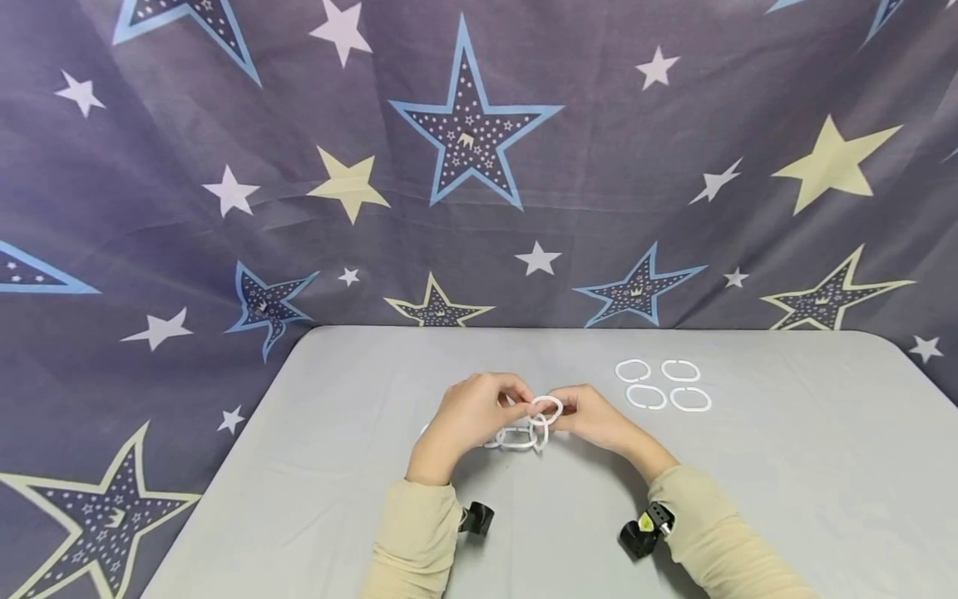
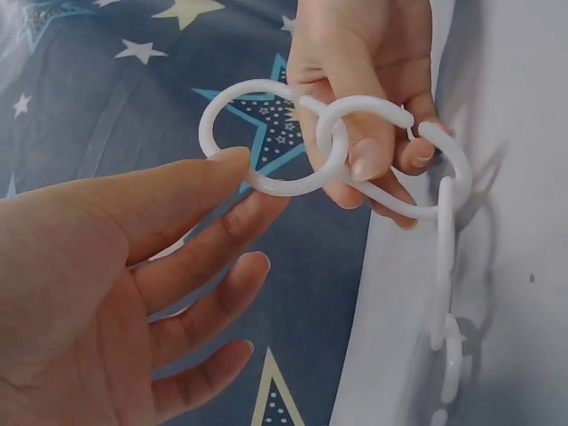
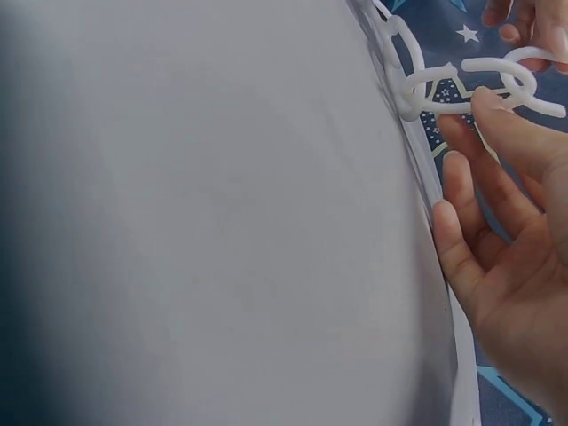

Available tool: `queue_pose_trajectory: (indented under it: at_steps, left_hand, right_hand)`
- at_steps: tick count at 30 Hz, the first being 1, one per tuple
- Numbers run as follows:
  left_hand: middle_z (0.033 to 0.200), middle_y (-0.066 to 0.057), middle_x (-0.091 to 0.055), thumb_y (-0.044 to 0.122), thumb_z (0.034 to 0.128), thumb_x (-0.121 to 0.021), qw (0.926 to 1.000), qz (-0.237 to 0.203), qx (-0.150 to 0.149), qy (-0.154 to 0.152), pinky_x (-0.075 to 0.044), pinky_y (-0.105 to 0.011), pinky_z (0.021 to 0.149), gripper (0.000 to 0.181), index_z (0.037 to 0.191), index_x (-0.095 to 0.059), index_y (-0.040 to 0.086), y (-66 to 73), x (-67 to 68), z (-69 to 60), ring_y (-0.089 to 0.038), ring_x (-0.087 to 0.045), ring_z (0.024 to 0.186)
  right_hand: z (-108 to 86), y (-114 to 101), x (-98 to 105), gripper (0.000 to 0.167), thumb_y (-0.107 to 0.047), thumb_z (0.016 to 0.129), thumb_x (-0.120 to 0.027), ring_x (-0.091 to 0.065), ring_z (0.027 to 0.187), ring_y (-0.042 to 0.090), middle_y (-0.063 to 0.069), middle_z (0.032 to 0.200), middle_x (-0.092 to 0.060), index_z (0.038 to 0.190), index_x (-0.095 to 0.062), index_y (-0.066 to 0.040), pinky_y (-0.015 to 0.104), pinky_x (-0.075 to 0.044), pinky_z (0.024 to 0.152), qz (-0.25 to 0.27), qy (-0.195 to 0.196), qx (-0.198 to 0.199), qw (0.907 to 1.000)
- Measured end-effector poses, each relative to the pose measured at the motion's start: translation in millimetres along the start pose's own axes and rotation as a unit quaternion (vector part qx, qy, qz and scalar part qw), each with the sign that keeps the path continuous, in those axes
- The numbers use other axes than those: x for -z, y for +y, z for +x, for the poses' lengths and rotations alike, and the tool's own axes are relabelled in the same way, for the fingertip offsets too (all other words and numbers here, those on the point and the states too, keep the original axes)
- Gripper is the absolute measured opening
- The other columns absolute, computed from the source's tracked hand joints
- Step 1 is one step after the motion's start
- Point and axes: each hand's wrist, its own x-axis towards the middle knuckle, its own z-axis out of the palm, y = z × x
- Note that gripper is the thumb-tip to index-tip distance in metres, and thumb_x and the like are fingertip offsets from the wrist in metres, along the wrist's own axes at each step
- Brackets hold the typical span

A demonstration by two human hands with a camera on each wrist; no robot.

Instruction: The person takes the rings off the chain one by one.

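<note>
My left hand (image 1: pixel 473 418) pinches a white oval plastic link (image 2: pixel 293 187) between thumb and fingers; its other fingers are spread. This link hooks through a second white link (image 2: pixel 458 164), which has a small gap in its side. My right hand (image 1: pixel 595 418) pinches that second link between thumb and fingertips, as the right wrist view shows at the right hand (image 3: pixel 519 213). From it a chain of white links (image 1: pixel 516 445) runs down and to the left over the table. Part of the chain is hidden behind my left hand and wrist.
Several loose white links, among them one link (image 1: pixel 690 408), lie at the back right of the grey-covered table (image 1: pixel 786 466). A dark curtain with stars (image 1: pixel 479 241) hangs behind the table. A black wrist camera (image 1: pixel 479 519) sits on each sleeve.
</note>
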Motion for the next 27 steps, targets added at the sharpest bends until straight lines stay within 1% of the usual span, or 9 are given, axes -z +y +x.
queue_pose_trajectory:
  at_steps: [5, 9, 11, 15, 18, 20, 24, 27]
  left_hand:
    - [0.079, 0.018, -0.063, 0.032, 0.0892, -0.075, 0.9998, -0.001, -0.008, -0.02, -0.044, -0.03, 0.067, 0.004, 0.09, -0.074, 0.027, 2.1, -2.3, 0.0, -0.003, -0.056, 0.072]
    - [0.08, 0.016, -0.064, 0.03, 0.0899, -0.074, 0.9994, 0.002, -0.022, -0.027, -0.044, -0.03, 0.067, 0.005, 0.091, -0.074, 0.026, 3.1, -3.8, -0.9, -0.005, -0.057, 0.076]
    - [0.08, 0.016, -0.064, 0.031, 0.0903, -0.073, 0.9993, 0.01, -0.03, -0.022, -0.044, -0.03, 0.067, 0.005, 0.09, -0.073, 0.026, 2.3, -4.3, -3.0, -0.005, -0.057, 0.076]
    - [0.078, 0.017, -0.063, 0.03, 0.09, -0.074, 0.9979, 0.035, -0.055, 0.002, -0.044, -0.029, 0.067, 0.005, 0.089, -0.073, 0.026, -3.8, -3.4, -8.2, -0.005, -0.058, 0.075]
    - [0.077, 0.016, -0.064, 0.029, 0.089, -0.075, 0.9948, 0.055, -0.084, 0.019, -0.044, -0.029, 0.068, 0.006, 0.09, -0.074, 0.023, -7.6, -2.7, -10.0, -0.005, -0.059, 0.074]
    - [0.078, 0.015, -0.066, 0.028, 0.0883, -0.076, 0.9918, 0.074, -0.102, 0.022, -0.044, -0.03, 0.068, 0.006, 0.09, -0.074, 0.023, -8.5, -2.1, -11.2, -0.007, -0.06, 0.074]
    - [0.084, 0.016, -0.069, 0.029, 0.0886, -0.075, 0.9844, 0.118, -0.128, 0.021, -0.045, -0.029, 0.07, 0.005, 0.092, -0.074, 0.026, -8.7, -1.6, -13.5, -0.008, -0.063, 0.077]
    - [0.089, 0.015, -0.07, 0.031, 0.0893, -0.074, 0.9796, 0.14, -0.141, 0.028, -0.048, -0.03, 0.073, 0.005, 0.093, -0.074, 0.027, -10.4, -1.7, -18.9, -0.008, -0.064, 0.08]
  right_hand:
    - [-2.0, 0, 1, 0.02, -0.005, 0.085, -0.074, -0.066, 0.086, 0.012, 0.011, 0.095, -0.073, 0.102, -0.072, 0.005, 0.024, -0.051, 0.082, -0.006, 0.001, -0.007, 1.0]
    - [-2.9, 1, 1, 0.019, -0.007, 0.086, -0.074, -0.065, 0.087, 0.015, 0.009, 0.094, -0.073, 0.101, -0.073, 0.003, 0.025, -0.05, 0.082, -0.009, 0.007, -0.017, 0.9998]
    - [-3.2, 1, 0, 0.019, -0.008, 0.087, -0.073, -0.066, 0.088, 0.015, 0.009, 0.094, -0.074, 0.102, -0.073, 0.003, 0.026, -0.049, 0.083, -0.004, 0.005, -0.017, 0.9998]
    - [-0.7, 2, -1, 0.02, -0.007, 0.088, -0.071, -0.067, 0.089, 0.014, 0.013, 0.097, -0.073, 0.103, -0.071, 0.005, 0.026, -0.05, 0.085, 0.008, -0.004, -0.008, 0.9999]
    - [0.2, 1, -2, 0.019, -0.004, 0.087, -0.07, -0.068, 0.088, 0.013, 0.015, 0.097, -0.073, 0.104, -0.071, 0.007, 0.025, -0.05, 0.084, 0.013, -0.003, -0.009, 0.9999]
    - [0.0, 1, -3, 0.019, -0.002, 0.086, -0.07, -0.068, 0.086, 0.012, 0.015, 0.096, -0.073, 0.103, -0.07, 0.007, 0.024, -0.051, 0.082, 0.015, -0.004, -0.011, 0.9998]
    - [-1.1, -2, -3, 0.017, 0.001, 0.086, -0.069, -0.068, 0.084, 0.014, 0.014, 0.093, -0.073, 0.102, -0.07, 0.008, 0.023, -0.052, 0.078, 0.012, -0.006, -0.013, 0.9998]
    - [-1.4, -4, -6, 0.016, 0.002, 0.086, -0.068, -0.068, 0.085, 0.017, 0.014, 0.092, -0.073, 0.101, -0.069, 0.008, 0.024, -0.052, 0.078, 0.01, -0.011, -0.01, 0.9998]
